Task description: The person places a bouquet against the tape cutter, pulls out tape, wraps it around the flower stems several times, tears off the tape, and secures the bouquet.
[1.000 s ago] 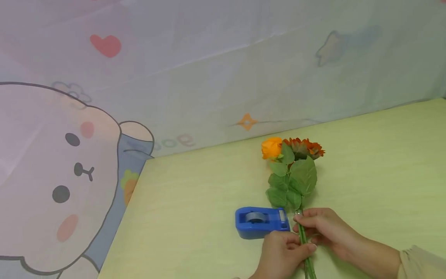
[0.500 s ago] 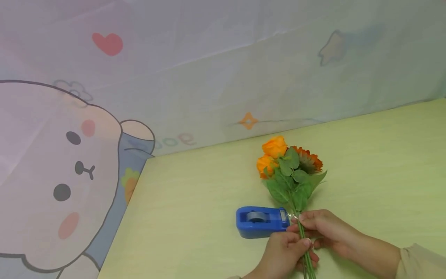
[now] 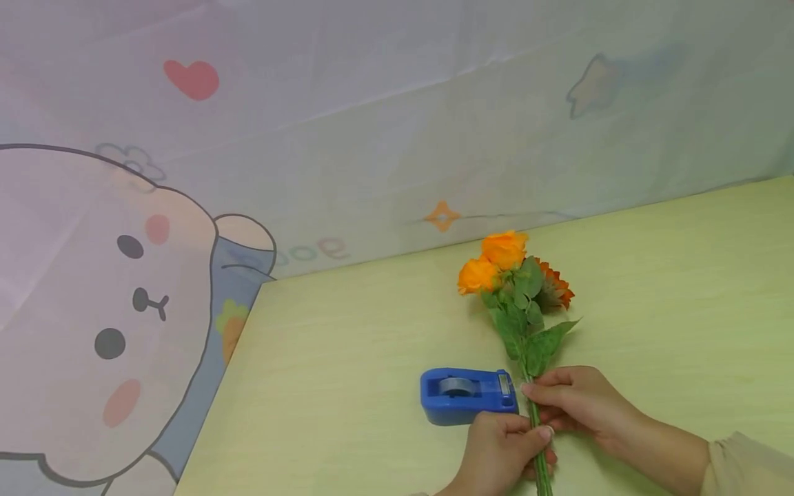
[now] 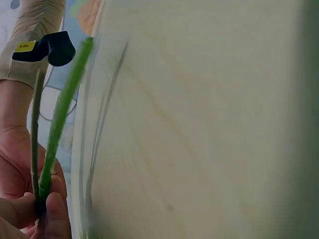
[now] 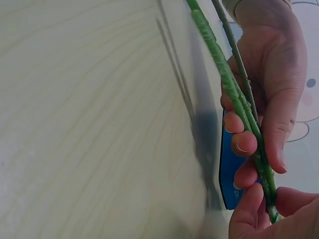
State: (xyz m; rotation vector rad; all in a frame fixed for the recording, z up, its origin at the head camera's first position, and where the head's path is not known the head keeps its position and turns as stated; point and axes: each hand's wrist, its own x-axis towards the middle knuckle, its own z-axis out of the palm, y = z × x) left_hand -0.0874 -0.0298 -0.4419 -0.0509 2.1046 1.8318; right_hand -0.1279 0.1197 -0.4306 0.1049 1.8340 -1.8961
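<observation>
A bunch of artificial flowers stands out above my hands in the head view, with two orange roses (image 3: 504, 251), a darker orange-red flower (image 3: 557, 286) turned away, and green leaves (image 3: 546, 344). Just under the leaves, my right hand (image 3: 586, 406) pinches the green stems (image 5: 222, 69) between thumb and fingers. Lower down, my left hand (image 3: 499, 448) grips the same stems with thumb and curled fingers. A blue tape dispenser (image 3: 455, 415) with a roll of tape lies directly left of the stems, its cutter end towards them.
The pale yellow-green wood-grain table (image 3: 347, 337) extends around the hands. Behind it hangs a light cloth (image 3: 372, 138) printed with a heart and a star. A cartoon animal print (image 3: 167, 303) covers the cloth on the left.
The bunch has turned in my hands, bringing two roses to the upper left and the darker flower to the right. A clear tape strip seen earlier between dispenser and stems no longer shows.
</observation>
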